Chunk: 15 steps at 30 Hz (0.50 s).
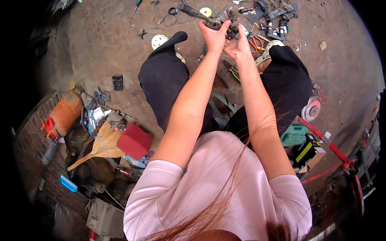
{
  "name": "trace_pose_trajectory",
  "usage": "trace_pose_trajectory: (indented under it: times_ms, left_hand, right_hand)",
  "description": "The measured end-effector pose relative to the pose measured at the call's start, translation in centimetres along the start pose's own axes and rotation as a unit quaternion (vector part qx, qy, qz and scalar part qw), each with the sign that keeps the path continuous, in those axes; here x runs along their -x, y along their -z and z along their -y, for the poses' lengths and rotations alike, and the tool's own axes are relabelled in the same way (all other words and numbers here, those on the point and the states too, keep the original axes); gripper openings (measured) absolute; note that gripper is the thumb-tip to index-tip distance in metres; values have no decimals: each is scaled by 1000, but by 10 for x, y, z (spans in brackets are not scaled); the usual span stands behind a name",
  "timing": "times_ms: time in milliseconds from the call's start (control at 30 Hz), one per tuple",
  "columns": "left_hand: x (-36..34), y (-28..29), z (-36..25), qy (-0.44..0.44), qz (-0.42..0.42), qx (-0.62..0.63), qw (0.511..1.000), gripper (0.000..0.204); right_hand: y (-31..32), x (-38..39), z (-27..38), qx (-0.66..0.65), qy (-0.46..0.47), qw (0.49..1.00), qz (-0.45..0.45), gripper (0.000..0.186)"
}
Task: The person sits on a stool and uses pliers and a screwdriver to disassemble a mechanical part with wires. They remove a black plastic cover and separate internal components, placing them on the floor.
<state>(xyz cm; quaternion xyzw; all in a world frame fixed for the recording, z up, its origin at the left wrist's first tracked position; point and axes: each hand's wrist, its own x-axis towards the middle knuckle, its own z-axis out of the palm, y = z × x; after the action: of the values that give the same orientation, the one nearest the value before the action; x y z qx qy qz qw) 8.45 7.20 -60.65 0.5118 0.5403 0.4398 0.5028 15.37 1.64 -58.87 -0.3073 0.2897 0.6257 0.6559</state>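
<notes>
Out in front of me, above the ground, is a grimy dark mechanical part (225, 25), caked with dirt. My left hand (214, 39) is closed on its near left side, thumb on top. Against its right side lies my right hand (238, 47), palm turned inward and fingers reaching up along it; its grip is partly hidden. A black handle-like piece (193, 11) sticks out to the upper left, and I cannot tell whether it is joined to the part. Just beyond it a disc with a yellow centre (206, 11) lies on the ground.
Orange-handled pliers (255, 43) and yellow-green-handled pliers (235, 74) lie near my right hand. Several dark metal parts (277, 20) are scattered at the upper right. A straw broom (102, 144) and red seat (134, 141) are at left; a red metal bar (325, 140) is at right.
</notes>
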Motion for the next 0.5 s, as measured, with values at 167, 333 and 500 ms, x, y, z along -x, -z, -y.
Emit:
trace_pose_trajectory:
  times_ms: [167,333,500]
  left_hand:
    - [4,-1,-9,38,3,11,999,84]
    - [7,-5,-7,26,6,-27,999,87]
    - [12,-10,-9,36,-11,-67,997,87]
  right_hand:
    - [-1,-1,-16,13,76,996,-49,54]
    - [2,-3,-22,22,116,991,-67,54]
    - [17,-14,-22,-24,87,993,-80,52]
